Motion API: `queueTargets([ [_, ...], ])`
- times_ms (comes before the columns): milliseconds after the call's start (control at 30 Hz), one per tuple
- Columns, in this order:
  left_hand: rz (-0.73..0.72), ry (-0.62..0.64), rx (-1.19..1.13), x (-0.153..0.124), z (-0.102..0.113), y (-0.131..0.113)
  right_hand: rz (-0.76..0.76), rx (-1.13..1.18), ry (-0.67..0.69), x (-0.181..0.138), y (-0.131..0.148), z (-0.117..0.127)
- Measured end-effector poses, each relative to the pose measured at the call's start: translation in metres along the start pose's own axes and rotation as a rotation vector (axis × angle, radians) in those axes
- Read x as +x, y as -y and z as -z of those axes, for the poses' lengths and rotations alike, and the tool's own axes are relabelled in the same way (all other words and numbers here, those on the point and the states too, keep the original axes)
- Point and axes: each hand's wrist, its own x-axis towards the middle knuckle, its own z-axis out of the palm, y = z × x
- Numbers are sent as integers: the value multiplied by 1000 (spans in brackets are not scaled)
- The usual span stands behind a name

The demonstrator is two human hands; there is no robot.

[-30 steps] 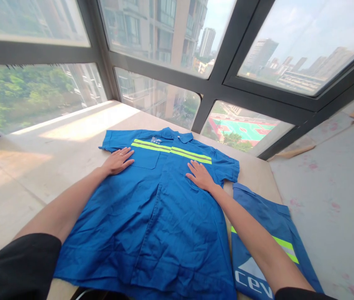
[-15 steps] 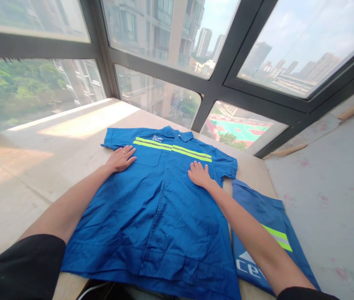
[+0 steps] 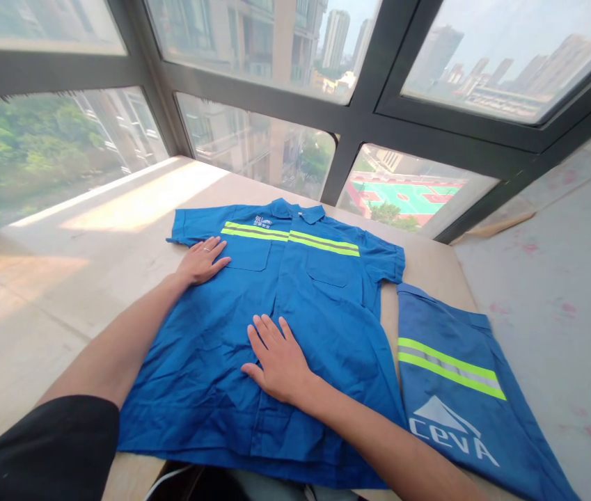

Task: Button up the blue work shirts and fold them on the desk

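Note:
A blue short-sleeved work shirt (image 3: 321, 313) lies spread front side up, its collar toward the window. Yellow-green reflective stripes cross its chest, and white lettering sits above the stripe at the left. My left hand (image 3: 204, 260) rests flat on the shirt's left edge beside the chest pocket, fingers extended, a ring on one finger. Over the lower middle, near the front placket, my right hand (image 3: 278, 358) lies palm down with its fingers outstretched. Wrinkles run across the lower half of the shirt. Neither hand grips the cloth.
A second blue garment (image 3: 446, 334), folded, with a reflective stripe and white "CEVA" print, lies at the right. Both garments are on a pale board surface (image 3: 24, 306). Dark window frames (image 3: 253, 104) stand behind, and a flower-patterned wall (image 3: 561, 334) is at the right.
My right hand has moved from the right chest pocket down and left to the lower middle of the shirt. My left hand stays by the left edge.

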Motion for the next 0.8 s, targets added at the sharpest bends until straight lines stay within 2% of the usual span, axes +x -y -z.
queueTargets([
  [167,1,-16,-17,2,-1,1,27,14,30,-21,2,7],
  [567,18,-27,-1,3,-3,3,109,4,62,-41,11,18],
  [800,21,-17,-5,4,-1,2,63,49,110,-67,19,28],
])
